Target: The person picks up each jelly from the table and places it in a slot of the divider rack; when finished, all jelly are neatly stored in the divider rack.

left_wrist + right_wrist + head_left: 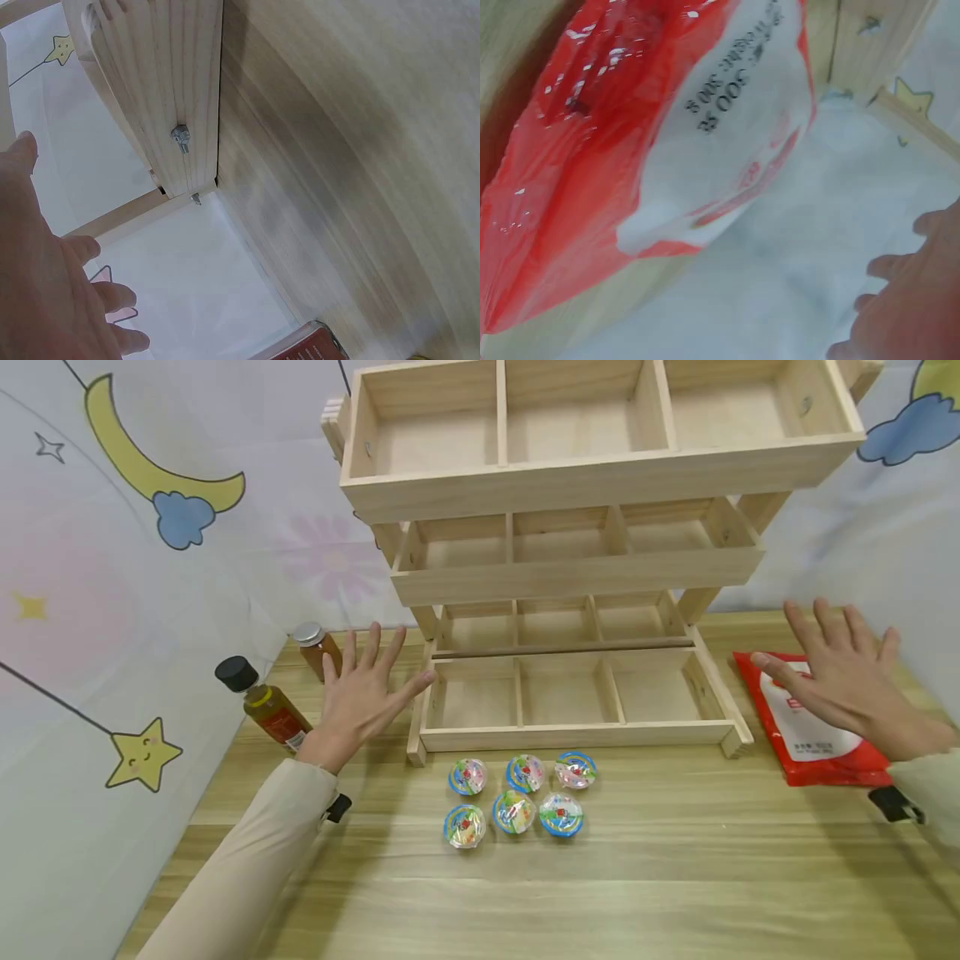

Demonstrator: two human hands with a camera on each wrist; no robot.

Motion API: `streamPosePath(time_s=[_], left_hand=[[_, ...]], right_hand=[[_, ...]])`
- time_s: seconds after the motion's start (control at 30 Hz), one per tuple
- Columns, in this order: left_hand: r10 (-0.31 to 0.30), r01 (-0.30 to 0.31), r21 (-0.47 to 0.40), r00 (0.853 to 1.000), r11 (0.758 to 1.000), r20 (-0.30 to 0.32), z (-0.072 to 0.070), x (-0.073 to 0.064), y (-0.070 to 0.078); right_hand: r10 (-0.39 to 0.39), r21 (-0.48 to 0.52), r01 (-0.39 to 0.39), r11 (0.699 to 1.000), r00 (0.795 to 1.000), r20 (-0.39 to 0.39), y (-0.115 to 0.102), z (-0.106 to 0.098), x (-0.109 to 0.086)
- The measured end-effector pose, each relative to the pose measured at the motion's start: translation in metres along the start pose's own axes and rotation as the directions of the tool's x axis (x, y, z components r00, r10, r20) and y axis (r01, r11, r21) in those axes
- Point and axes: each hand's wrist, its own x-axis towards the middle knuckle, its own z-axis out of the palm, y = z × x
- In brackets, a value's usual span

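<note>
Table bears a tiered wooden rack, its compartments three to a tier, with a red-and-white bag lying just beside it on the right. Right hand hovers over the bag, palm down, fingers spread wide, holding nothing; left hand, likewise spread wide and unladen, hangs near the rack's left side. Black-capped bottle and smaller jar stand left of the rack, near the left hand; six small cups sit before the rack in two rows of three.
</note>
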Motion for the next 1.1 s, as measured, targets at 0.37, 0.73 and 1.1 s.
streamPosePath(time_s=[0.37, 0.73, 1.1], left_hand=[[0.009, -0.009, -0.020, 1.000, 1.000, -0.018, 0.000, 0.003, 0.003], [0.003, -0.013, -0.132, 0.997, 0.991, -0.076, -0.003, 0.005, 0.006], [0.006, -0.051, -0.398, 0.993, 0.916, -0.114, -0.005, 0.008, 0.004]], right_hand=[[-0.024, 0.074, 0.028, 0.997, 0.999, -0.047, -0.009, -0.002, -0.003], [-0.084, 0.385, 0.115, 0.916, 0.992, -0.098, -0.020, -0.009, -0.012], [-0.093, 0.682, 0.115, 0.722, 0.993, -0.068, -0.052, -0.016, -0.024]])
